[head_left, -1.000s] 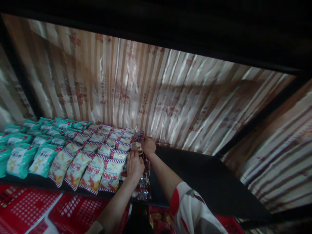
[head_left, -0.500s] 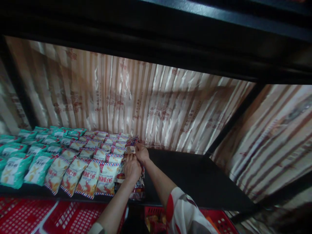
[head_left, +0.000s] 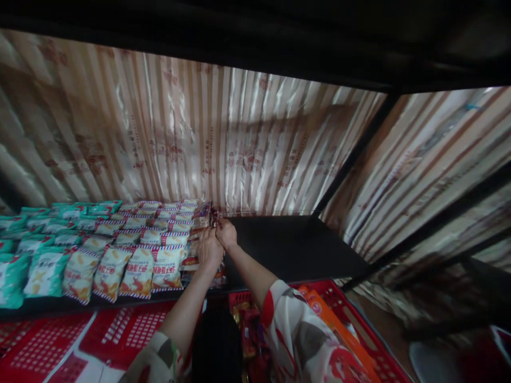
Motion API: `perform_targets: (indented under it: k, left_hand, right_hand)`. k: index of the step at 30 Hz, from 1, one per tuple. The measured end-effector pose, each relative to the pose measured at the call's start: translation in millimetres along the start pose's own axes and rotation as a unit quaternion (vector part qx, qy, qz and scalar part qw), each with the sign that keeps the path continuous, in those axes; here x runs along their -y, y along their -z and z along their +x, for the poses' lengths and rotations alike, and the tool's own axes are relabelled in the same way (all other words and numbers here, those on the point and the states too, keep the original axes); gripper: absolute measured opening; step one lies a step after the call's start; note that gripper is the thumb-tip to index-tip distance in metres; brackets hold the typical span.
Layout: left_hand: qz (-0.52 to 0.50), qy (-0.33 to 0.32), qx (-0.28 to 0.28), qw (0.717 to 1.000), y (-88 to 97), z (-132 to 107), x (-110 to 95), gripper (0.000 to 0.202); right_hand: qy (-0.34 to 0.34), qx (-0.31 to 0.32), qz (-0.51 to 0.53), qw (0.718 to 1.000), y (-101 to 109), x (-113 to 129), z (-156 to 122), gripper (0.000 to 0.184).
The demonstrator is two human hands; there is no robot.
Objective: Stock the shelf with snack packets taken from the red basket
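A column of dark brown, shiny snack packets (head_left: 204,213) lies on the black shelf, beside cream bags with striped edges (head_left: 166,268). My left hand (head_left: 210,248) rests on these brown packets with its fingers stretched forward, covering part of them. Close against it on the right, my right hand (head_left: 227,234) is closed at the right edge of the column, pinching a brown packet whose dark edge shows by the fingers. Most of that packet is hidden behind both hands.
Teal snack bags (head_left: 47,271) fill the shelf's left side. The bare black shelf (head_left: 275,239) extends rightward to a slanted post (head_left: 355,154). Below stand red baskets (head_left: 131,330), one with orange boxes (head_left: 335,324) and small packets. Striped sheeting (head_left: 239,149) hangs behind.
The view has shifted right and down, showing more of the basket below. Both hands stay close together at the brown packets; my right hand has drawn slightly nearer the front.
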State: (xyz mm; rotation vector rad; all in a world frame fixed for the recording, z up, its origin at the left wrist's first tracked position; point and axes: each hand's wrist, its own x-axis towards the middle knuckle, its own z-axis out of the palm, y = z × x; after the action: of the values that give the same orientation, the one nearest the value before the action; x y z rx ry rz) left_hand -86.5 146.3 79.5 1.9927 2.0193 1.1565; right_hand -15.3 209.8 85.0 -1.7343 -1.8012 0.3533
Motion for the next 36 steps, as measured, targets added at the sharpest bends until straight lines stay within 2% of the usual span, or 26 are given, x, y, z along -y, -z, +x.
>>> perform_targets:
  k: [5,7,15,22,26,30,34,36]
  left_hand:
    - [-0.039,-0.044,-0.011,0.998,-8.4,-21,-13,0.036]
    - [-0.045,-0.053,0.000,0.998,-10.9,-33,-20,0.035]
    - [-0.077,-0.031,0.115,0.990,-22.2,-94,-56,0.038]
    - [-0.100,-0.020,0.204,0.974,-35.4,-156,-74,0.039]
    - [-0.115,-0.022,0.265,0.957,-48.1,-186,-74,0.043]
    - [-0.129,-0.041,0.324,0.936,-68.8,-212,-66,0.045]
    - [-0.100,0.028,0.424,0.900,-88.8,-235,-53,0.044]
    - [-0.098,0.050,0.454,0.884,-95.0,-244,-45,0.042]
  right_hand:
    - [-0.002,0.006,0.004,1.000,14,-17,-31,0.031]
    - [-0.016,0.005,0.016,1.000,20,-25,-43,0.031]
    - [-0.049,-0.026,0.050,0.997,37,-76,-102,0.032]
    - [-0.069,-0.087,0.071,0.991,37,-127,-162,0.037]
    - [-0.112,-0.097,0.071,0.986,34,-151,-196,0.038]
    - [-0.187,-0.067,0.025,0.980,35,-170,-228,0.036]
    - [-0.268,-0.003,-0.041,0.962,36,-187,-253,0.035]
    - [-0.289,0.028,-0.070,0.954,35,-194,-260,0.036]
